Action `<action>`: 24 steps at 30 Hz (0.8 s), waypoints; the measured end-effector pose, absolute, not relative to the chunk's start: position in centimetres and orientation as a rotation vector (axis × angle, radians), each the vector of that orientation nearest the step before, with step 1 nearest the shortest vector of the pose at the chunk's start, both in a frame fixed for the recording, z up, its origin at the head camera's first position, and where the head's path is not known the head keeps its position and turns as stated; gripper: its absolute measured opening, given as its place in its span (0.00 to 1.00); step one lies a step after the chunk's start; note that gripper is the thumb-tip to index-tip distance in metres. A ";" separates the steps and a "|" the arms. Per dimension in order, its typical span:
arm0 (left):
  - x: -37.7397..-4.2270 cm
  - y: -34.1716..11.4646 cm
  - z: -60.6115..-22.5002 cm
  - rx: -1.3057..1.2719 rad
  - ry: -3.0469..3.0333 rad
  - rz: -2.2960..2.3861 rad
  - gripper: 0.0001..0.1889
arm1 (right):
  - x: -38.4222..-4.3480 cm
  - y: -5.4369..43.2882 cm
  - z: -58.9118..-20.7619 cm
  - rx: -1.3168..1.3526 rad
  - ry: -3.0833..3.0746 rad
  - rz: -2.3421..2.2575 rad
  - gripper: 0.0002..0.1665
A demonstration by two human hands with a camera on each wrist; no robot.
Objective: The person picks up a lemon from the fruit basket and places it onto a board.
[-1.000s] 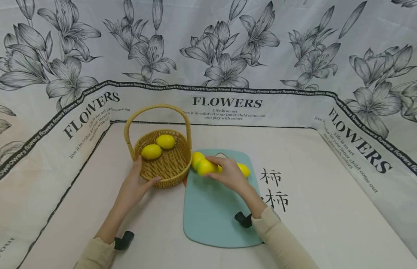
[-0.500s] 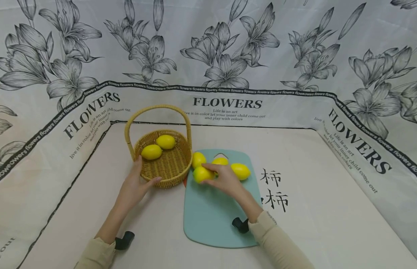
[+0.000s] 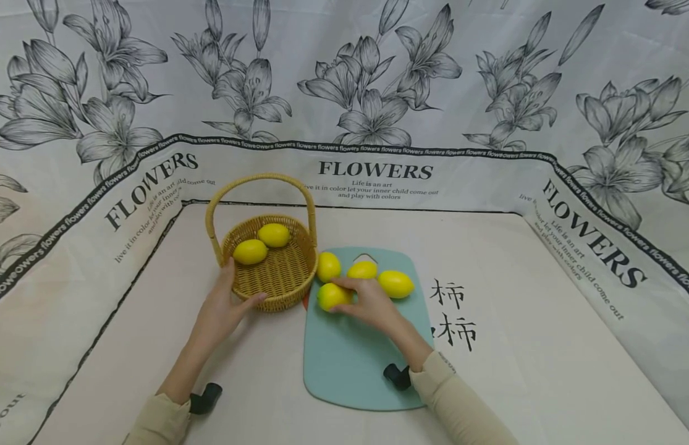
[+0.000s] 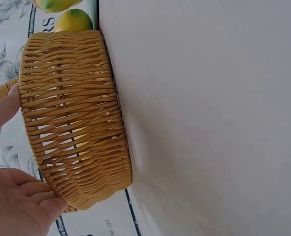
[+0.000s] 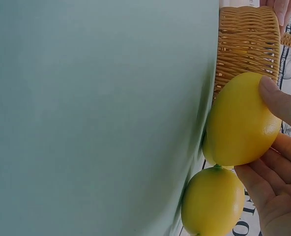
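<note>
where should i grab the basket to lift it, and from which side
Probably the top of the handle, coming from above: it arches high over the basket's open mouth, while the left hand occupies the near left side.

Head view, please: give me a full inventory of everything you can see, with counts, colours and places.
Basket: 1, tan wicker, left of the board
Lemons in the basket: 2, yellow, toward its far left
Loose lemons: 3, yellow, on the board's far end
Held lemon: 1, yellow with a green tip, in the right grip
Board: 1, pale teal, centre
Patch: 1, orange-red, at the board's left edge, too hidden to identify
Tablecloth: 1, off-white, black characters right of the board
Backdrop: white, grey flowers and black lettering, behind
Wrist devices: 2, black, one per wrist
Sleeves: 2, beige, near edge
Left grip: 1, bare, holding the basket's near-left side
Right grip: 1, bare, over the board
</note>
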State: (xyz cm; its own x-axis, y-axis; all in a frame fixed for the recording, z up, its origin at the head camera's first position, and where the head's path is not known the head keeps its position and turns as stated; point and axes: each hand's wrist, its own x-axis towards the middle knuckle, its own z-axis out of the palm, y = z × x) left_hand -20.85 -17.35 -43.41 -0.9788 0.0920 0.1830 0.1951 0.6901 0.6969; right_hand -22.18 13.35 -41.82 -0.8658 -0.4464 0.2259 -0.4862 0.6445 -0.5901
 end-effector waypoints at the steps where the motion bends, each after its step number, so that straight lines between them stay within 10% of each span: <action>1: -20.8 -17.4 -43.4 -0.235 -2.764 -1.160 0.57 | -22.2 13.3 -41.8 0.793 -2.796 1.025 0.33; 24: -20.8 -17.4 -43.4 -0.257 -2.747 -1.156 0.57 | -22.6 13.2 -41.5 0.802 -2.896 0.964 0.35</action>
State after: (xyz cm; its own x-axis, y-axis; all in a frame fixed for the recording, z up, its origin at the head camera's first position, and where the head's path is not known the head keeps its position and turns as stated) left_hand -20.79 -17.36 -43.40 -0.9741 0.0993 0.2030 0.2146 0.6882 0.6930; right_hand -22.56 13.17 -41.55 -0.8706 -0.4710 0.1425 -0.4624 0.6839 -0.5644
